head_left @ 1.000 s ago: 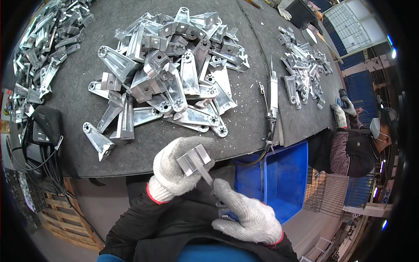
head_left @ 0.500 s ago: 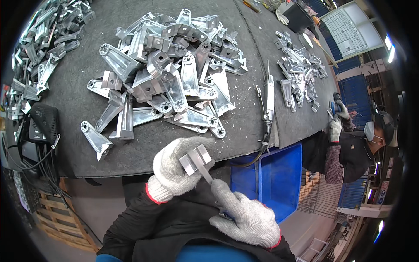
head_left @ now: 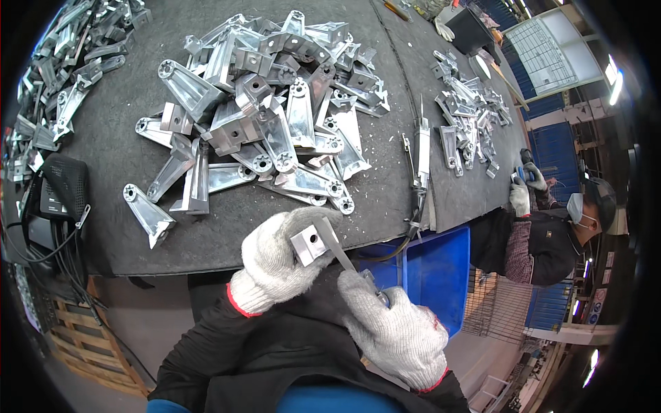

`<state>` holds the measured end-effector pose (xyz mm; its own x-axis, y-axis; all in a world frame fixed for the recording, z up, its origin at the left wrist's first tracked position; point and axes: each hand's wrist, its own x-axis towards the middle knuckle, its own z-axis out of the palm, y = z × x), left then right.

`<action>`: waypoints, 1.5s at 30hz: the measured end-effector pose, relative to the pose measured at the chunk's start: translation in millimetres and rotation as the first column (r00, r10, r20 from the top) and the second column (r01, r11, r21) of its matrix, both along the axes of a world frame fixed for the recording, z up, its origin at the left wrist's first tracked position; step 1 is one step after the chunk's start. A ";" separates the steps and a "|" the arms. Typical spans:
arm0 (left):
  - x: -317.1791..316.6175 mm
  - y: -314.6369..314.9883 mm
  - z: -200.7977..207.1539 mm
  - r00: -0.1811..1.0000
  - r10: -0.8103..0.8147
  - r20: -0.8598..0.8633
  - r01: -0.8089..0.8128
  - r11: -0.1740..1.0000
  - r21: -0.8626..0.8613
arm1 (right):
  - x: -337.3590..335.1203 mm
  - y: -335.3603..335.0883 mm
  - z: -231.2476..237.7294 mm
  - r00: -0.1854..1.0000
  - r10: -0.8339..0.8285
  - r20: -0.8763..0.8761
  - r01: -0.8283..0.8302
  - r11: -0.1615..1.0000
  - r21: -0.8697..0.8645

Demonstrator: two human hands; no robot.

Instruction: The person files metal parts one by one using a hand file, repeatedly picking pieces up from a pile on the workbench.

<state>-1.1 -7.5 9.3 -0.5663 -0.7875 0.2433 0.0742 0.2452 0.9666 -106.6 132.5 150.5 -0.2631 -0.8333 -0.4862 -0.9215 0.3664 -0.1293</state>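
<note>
My left hand [head_left: 279, 258], in a white knit glove with a red cuff, is closed around a silver metal bracket [head_left: 310, 245]. A block end with a round hole faces up out of the grip; the rest of the bracket is hidden by the glove. My right hand [head_left: 396, 330], gloved alike, grips a tool with a flat, narrow metal blade [head_left: 335, 246]. The fingers cover most of its handle, so whether it is a file or a scraper I cannot tell. The blade lies along the bracket's right edge. Both hands are just off the table's near edge.
A large pile of brackets [head_left: 275, 117] covers the dark table [head_left: 110, 234], with more heaps at far left [head_left: 69, 76] and right [head_left: 471, 117]. An air tool [head_left: 421, 158] with a hose lies right. A blue bin [head_left: 434, 275] stands below the edge. A co-worker [head_left: 551, 234] works at right.
The bracket has turned in my left hand, from a grooved face to the face with the hole. The blade has moved from across its middle to its right edge.
</note>
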 end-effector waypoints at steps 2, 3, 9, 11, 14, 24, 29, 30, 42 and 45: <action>0.6 0.7 -4.3 1.000 0.012 0.011 -0.012 1.000 -0.003 | -0.3 3.0 -5.3 0.998 0.034 -0.054 -0.035 0.999 -0.012; 1.2 1.1 -5.9 0.999 0.024 0.025 -0.024 1.000 -0.009 | 0.4 3.2 -6.4 0.992 0.067 -0.106 -0.070 0.997 -0.024; 0.9 -1.1 2.0 0.994 0.006 0.109 0.000 0.998 -0.055 | 5.0 -1.1 -2.3 0.987 0.067 -0.149 -0.071 0.997 -0.021; 0.6 -2.3 1.6 0.996 0.006 0.088 -0.002 0.999 -0.044 | 9.1 -5.0 -0.9 0.988 0.069 -0.141 -0.074 0.997 -0.031; 2.0 1.0 -7.1 0.999 0.033 0.031 -0.033 0.999 -0.018 | 8.8 -11.0 4.2 0.994 -0.001 -0.113 -0.002 1.000 -0.028; 4.0 7.4 -4.0 0.983 -0.014 -0.183 0.089 0.908 0.409 | -1.6 17.1 -6.4 0.943 -0.078 0.323 0.130 0.981 -0.143; 3.4 10.4 0.4 0.974 0.026 -0.225 0.103 0.835 0.540 | -1.4 25.2 -19.2 0.872 -0.153 0.465 0.203 0.977 -0.060; 3.5 9.6 -0.2 0.987 0.018 -0.162 0.062 0.879 0.473 | -2.3 23.2 -18.2 0.885 -0.147 0.441 0.166 0.986 -0.004; 2.4 9.3 2.4 0.996 0.036 -0.084 0.001 0.913 0.407 | -6.4 20.2 -19.3 0.903 -0.134 0.408 0.160 0.987 -0.030; 2.0 8.7 3.4 1.000 0.025 -0.018 -0.016 0.923 0.383 | -5.6 19.4 -21.8 0.914 -0.109 0.391 0.141 0.989 -0.053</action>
<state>0.9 1.2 12.7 -0.5468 -0.8346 -0.0671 0.0955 -0.1418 0.9853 -112.1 152.0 128.6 -0.1728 -0.8453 -0.5056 -0.7416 0.4495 -0.4980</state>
